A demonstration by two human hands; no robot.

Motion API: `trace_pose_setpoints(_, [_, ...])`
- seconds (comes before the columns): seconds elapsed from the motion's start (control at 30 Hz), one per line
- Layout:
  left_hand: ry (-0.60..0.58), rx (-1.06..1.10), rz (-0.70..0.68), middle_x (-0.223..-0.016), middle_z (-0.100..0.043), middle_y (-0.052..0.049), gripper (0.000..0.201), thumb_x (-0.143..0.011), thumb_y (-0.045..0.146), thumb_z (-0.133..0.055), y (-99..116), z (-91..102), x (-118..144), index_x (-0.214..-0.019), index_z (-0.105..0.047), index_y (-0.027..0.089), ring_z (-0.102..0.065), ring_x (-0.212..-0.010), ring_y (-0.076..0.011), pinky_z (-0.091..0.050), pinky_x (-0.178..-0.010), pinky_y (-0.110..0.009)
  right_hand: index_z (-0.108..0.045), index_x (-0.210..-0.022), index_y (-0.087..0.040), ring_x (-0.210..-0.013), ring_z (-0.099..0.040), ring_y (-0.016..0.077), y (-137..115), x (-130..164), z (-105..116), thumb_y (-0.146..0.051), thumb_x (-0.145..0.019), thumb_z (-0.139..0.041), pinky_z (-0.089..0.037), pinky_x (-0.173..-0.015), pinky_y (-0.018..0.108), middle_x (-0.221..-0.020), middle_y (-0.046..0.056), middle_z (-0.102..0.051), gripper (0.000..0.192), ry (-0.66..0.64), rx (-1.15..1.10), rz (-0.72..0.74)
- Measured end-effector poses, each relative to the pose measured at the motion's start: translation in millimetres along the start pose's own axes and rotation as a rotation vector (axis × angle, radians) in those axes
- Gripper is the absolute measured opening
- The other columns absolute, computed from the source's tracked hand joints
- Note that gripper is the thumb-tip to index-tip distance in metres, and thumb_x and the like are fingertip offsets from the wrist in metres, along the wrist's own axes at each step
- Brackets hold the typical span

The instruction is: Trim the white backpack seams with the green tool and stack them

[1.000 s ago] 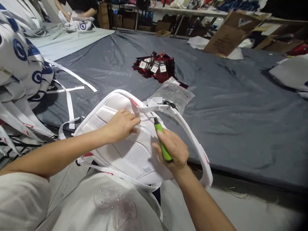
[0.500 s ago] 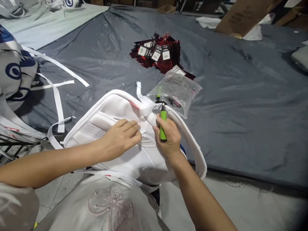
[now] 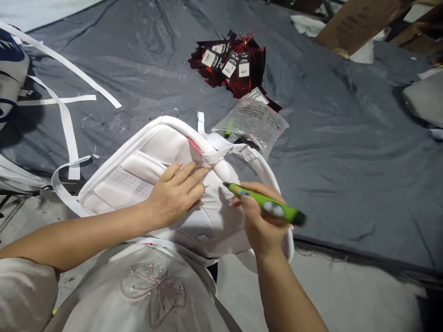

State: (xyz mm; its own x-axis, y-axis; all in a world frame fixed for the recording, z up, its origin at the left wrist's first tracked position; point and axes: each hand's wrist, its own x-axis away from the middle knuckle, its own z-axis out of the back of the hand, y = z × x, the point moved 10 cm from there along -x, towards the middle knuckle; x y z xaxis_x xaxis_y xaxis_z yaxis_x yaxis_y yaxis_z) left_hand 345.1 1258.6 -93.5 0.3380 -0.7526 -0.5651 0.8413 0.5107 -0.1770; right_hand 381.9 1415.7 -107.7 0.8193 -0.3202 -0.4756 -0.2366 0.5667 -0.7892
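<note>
A white backpack (image 3: 152, 138) lies across my lap against the table edge, its padded back panel and shoulder straps facing up. My left hand (image 3: 178, 193) rests on that panel near the top, palm down with fingers stretched out. In my right hand (image 3: 259, 216) is a green pen-shaped tool (image 3: 272, 205), gripped around its barrel. Its narrow dark tip points left, over the panel beside the strap's top; whether it touches the fabric I cannot tell. The tool is slightly blurred.
A dark sheet (image 3: 328, 152) covers the table. Beyond the backpack are a clear plastic bag (image 3: 254, 115) and a pile of dark red tags (image 3: 238, 69). Loose white straps (image 3: 69, 124) and another bag (image 3: 12, 69) lie left. Cardboard (image 3: 356, 27) stands at the back right.
The green tool has swung from upright to nearly level, its tip now pointing left. My left fingers have straightened and spread on the panel. The view has shifted slightly.
</note>
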Motion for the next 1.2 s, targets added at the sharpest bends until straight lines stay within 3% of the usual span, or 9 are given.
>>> trace_pose_setpoints(0.2, [-0.059, 0.107, -0.009, -0.098, -0.071, -0.005, 0.029, -0.098, 0.041, -0.051, -24.7, -8.2, -3.4, -0.084, -0.061, 0.017, -0.062, -0.083, -0.0185, -0.044, -0.087, -0.04, -0.065, -0.125, -0.023, -0.102, -0.071, 0.0261, -6.9, 17.4, 21.2, -0.021, -0.092, -0.065, -0.053, -0.101, 0.047, -0.112, 0.008, -0.074, 0.033, -0.056, 0.379, 0.354])
trace_pose_setpoints(0.33, [-0.189, 0.17, -0.024, -0.092, -0.065, -0.004, 0.033, -0.099, 0.042, -0.048, -56.3, 22.5, -12.4, -0.086, -0.062, 0.015, -0.063, -0.085, -0.0193, -0.041, -0.094, -0.049, -0.065, -0.122, -0.021, -0.105, -0.069, 0.0246, 9.0, 33.8, 15.0, -0.026, -0.094, -0.062, -0.056, -0.096, 0.04, -0.115, 0.008, -0.072, 0.029, 0.063, 0.306, 0.238])
trace_pose_setpoints(0.5, [-0.187, -0.072, -0.234, -0.093, -0.062, -0.004, 0.029, -0.1, 0.035, -0.047, -55.2, 77.3, -23.8, -0.086, -0.063, 0.015, -0.063, -0.089, -0.0204, -0.04, -0.1, -0.05, -0.063, -0.117, -0.018, -0.106, -0.067, 0.0227, -7.2, 97.3, -39.8, -0.03, -0.097, -0.057, -0.054, -0.095, 0.036, -0.111, 0.01, -0.069, 0.024, 0.334, 0.03, 0.045])
trace_pose_setpoints(0.57, [-0.205, -0.15, -0.35, -0.091, -0.062, -0.003, 0.029, -0.103, 0.029, -0.042, -39.1, 68.2, -17.6, -0.088, -0.064, 0.016, -0.062, -0.088, -0.0183, -0.043, -0.099, -0.044, -0.061, -0.118, -0.018, -0.104, -0.068, 0.0215, 0.3, 127.1, -65.8, -0.033, -0.098, -0.056, -0.055, -0.091, 0.034, -0.11, 0.011, -0.069, 0.026, 0.292, -0.058, -0.097])
trace_pose_setpoints(0.67, [-0.259, -0.112, -0.533, -0.085, -0.063, 0.001, 0.033, -0.104, 0.018, -0.035, -11.4, 30.1, 4.0, -0.087, -0.064, 0.019, -0.061, -0.081, -0.0138, -0.048, -0.093, -0.032, -0.062, -0.115, -0.019, -0.09, -0.072, 0.0194, 17.0, 150.8, -86.1, -0.033, -0.096, -0.057, -0.058, -0.079, 0.029, -0.101, 0.008, -0.072, 0.024, 0.032, -0.088, -0.227])
trace_pose_setpoints(0.77, [-0.23, -0.01, -0.553, -0.094, -0.067, 0.001, 0.032, -0.104, 0.019, -0.036, -9.6, 2.1, 17.6, -0.086, -0.062, 0.021, -0.062, -0.085, -0.0126, -0.05, -0.093, -0.03, -0.065, -0.119, -0.021, -0.09, -0.074, 0.0219, 16.3, 141.0, -71.0, -0.029, -0.092, -0.065, -0.059, -0.081, 0.032, -0.102, 0.007, -0.075, 0.028, -0.172, -0.119, -0.208])
trace_pose_setpoints(0.9, [-0.178, 0.024, -0.419, -0.127, -0.063, -0.004, 0.008, -0.095, 0.027, -0.059, -37.9, -11.6, 20.4, -0.095, -0.061, 0.019, -0.053, -0.127, -0.022, -0.039, -0.117, -0.046, -0.067, -0.118, -0.024, -0.086, -0.074, 0.0219, 4.7, 90.9, -43.3, -0.03, -0.091, -0.065, -0.06, -0.079, 0.034, -0.094, 0.004, -0.075, 0.028, -0.086, -0.255, -0.281])
trace_pose_setpoints(1.03, [-0.163, 0.05, -0.332, -0.129, -0.062, -0.004, 0.016, -0.09, 0.028, -0.066, -53.7, -23.0, 29.3, -0.102, -0.06, 0.018, -0.046, -0.136, -0.023, -0.019, -0.129, -0.05, -0.066, -0.097, -0.021, -0.064, -0.066, 0.0158, -7.4, 45.4, -62.1, -0.031, -0.083, -0.073, -0.054, -0.061, 0.028, -0.08, 0.0, -0.07, 0.019, -0.008, -0.182, -0.32])
trace_pose_setpoints(1.2, [0.105, 0.223, -0.271, -0.118, -0.066, 0.001, 0.013, -0.098, 0.019, -0.052, -56.9, -17.1, 44.9, -0.086, -0.058, 0.019, -0.045, -0.137, -0.0127, -0.011, -0.131, -0.039, -0.066, -0.088, -0.02, -0.063, -0.062, 0.0144, -17.0, 17.4, -82.2, -0.031, -0.085, -0.066, -0.051, -0.06, 0.028, -0.077, 0.0, -0.067, 0.011, 0.022, -0.041, -0.196])
